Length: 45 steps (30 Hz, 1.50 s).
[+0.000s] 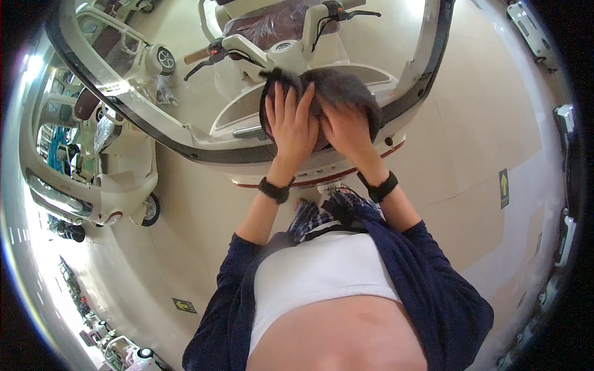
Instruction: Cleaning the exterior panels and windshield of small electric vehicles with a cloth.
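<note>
A dark, fuzzy, rounded thing with two lobes and a little pink showing inside is between my hands, at the front of a cream three-wheeled vehicle. I cannot tell its exact kind. My left hand lies on its left lobe with the fingers spread and stretched out. On the other side, my right hand grips the right lobe, its fingertips blurred and partly tucked into the dark material. Both wrists wear black bands. Just beyond are the vehicle's handlebars with brake levers.
A curved frame with a dark edge surrounds the vehicle's front. Behind the handlebars is a plastic-wrapped seat. More cream vehicles stand at the left, others along the right edge. Arrow stickers mark the tiled floor.
</note>
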Motion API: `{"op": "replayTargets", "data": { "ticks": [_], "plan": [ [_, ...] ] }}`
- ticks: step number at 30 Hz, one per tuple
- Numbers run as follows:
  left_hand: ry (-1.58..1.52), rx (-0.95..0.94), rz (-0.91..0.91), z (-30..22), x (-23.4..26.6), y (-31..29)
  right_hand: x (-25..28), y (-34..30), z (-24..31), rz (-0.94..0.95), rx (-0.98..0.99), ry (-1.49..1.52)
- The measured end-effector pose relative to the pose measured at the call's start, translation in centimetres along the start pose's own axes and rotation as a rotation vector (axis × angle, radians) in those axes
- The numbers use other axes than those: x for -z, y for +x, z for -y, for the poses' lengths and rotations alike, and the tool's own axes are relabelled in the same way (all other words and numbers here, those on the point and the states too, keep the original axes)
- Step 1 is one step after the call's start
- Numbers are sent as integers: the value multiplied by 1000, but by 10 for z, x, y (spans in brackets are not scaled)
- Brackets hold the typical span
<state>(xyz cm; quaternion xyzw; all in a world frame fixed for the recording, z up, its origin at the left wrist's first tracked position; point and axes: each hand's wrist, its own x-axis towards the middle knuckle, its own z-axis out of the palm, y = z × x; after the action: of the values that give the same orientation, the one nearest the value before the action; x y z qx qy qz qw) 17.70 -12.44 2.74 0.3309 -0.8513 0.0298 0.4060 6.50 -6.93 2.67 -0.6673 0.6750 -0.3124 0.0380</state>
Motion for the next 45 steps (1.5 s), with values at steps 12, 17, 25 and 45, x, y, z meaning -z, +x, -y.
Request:
{"op": "replayTargets", "data": {
  "ticks": [12, 17, 25, 45],
  "plan": [
    [-103, -330, 533, -28, -60, -82, -88, -129, -101, -77, -145, -221],
    [69, -265, 365, -29, -28, -6, -39, -62, -66, -349, -77, -142],
    [144, -111, 95, -7, -18, -2, -27, -22, -26, -316, 51, -134],
    [77, 6, 134, 0, -20, -62, -19, -50, -1, -70, 22, -26]
  ]
}}
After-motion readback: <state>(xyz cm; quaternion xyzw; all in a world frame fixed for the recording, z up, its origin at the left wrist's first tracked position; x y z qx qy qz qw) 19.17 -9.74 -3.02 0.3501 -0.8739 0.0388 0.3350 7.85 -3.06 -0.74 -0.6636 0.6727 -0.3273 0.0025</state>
